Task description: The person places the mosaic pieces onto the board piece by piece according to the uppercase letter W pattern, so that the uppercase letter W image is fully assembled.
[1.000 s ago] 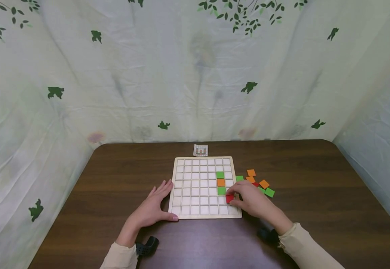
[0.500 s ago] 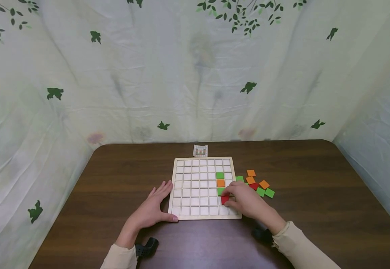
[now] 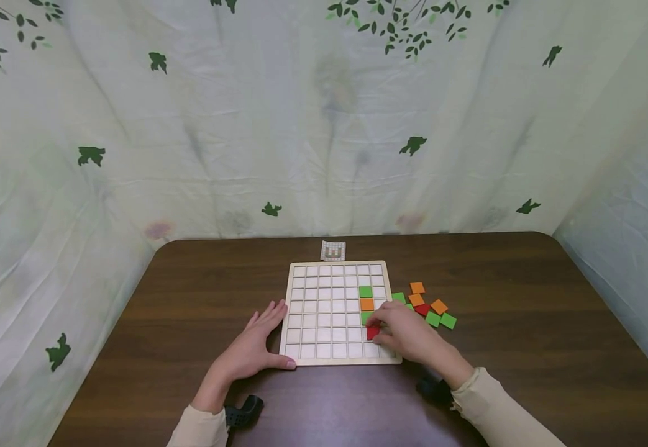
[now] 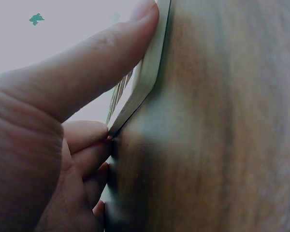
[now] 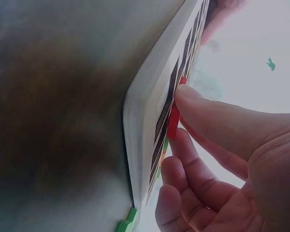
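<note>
A pale grid board [image 3: 324, 320] with square cells lies on the table. My left hand [image 3: 253, 344] rests at its left side, fingers stretched along the edge and thumb at the near left corner. In the left wrist view the thumb [image 4: 106, 60] lies against the board's rim. My right hand [image 3: 410, 332] pinches a red square tile [image 3: 373, 334] between thumb and fingers, low over the grid. The right wrist view shows this red tile [image 5: 173, 121] tilted at the cells. Just beyond it, one column holds a green tile [image 3: 365, 291], an orange tile [image 3: 366, 304] and another green tile [image 3: 365, 318].
Loose orange tiles [image 3: 417, 288], green tiles [image 3: 448, 320] and a red tile [image 3: 422, 309] lie right of the board, partly behind my right hand. A small patterned card [image 3: 333, 251] sits beyond the board's far edge. A printed curtain [image 3: 301, 155] hangs behind the brown table [image 3: 217, 279].
My right hand has shifted slightly left with the red tile, from the rightmost column to the column of coloured tiles. My left hand stays where it was.
</note>
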Demonstrator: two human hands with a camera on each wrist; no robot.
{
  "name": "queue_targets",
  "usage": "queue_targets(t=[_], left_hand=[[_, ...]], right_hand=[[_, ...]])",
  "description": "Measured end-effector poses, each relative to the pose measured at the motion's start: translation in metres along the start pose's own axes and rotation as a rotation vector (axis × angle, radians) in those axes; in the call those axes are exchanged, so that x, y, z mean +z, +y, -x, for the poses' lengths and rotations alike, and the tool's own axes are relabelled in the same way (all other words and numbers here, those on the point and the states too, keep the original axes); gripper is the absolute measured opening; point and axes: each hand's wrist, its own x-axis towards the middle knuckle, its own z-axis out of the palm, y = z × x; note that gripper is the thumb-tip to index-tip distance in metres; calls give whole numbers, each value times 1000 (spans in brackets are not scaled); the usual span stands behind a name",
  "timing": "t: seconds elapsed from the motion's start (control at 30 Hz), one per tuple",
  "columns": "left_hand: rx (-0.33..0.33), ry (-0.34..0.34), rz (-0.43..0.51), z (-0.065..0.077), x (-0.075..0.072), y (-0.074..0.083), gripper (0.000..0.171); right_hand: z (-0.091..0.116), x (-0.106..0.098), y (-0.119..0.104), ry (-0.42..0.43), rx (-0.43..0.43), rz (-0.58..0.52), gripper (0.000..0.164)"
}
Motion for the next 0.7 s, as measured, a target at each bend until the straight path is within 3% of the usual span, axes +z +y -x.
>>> queue_targets(t=[0.7], left_hand=[[7, 2, -1, 1, -2, 2, 116]], right_hand=[[-4, -1, 3, 0, 5, -13, 10]])
